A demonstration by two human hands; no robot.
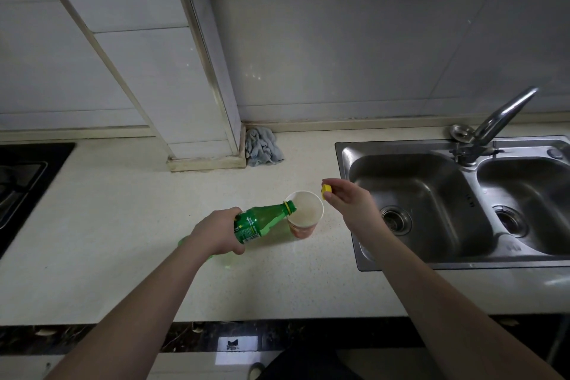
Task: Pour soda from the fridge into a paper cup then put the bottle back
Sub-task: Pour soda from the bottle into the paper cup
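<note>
My left hand (219, 234) grips a green soda bottle (262, 220) round its lower body. The bottle is tilted almost flat, with its open yellow-ringed mouth over the left rim of a paper cup (303, 214). The cup stands upright on the pale countertop (123, 256) and holds some pale liquid. To the right of the cup, my right hand (348, 202) pinches the yellow bottle cap (326, 190) between thumb and fingers, held in the air above the counter.
A double steel sink (462, 203) with a tap (496, 123) lies right of the cup. A grey rag (262, 146) sits by the wall corner behind. A black hob (21, 182) occupies the far left. The counter's front edge runs below my forearms.
</note>
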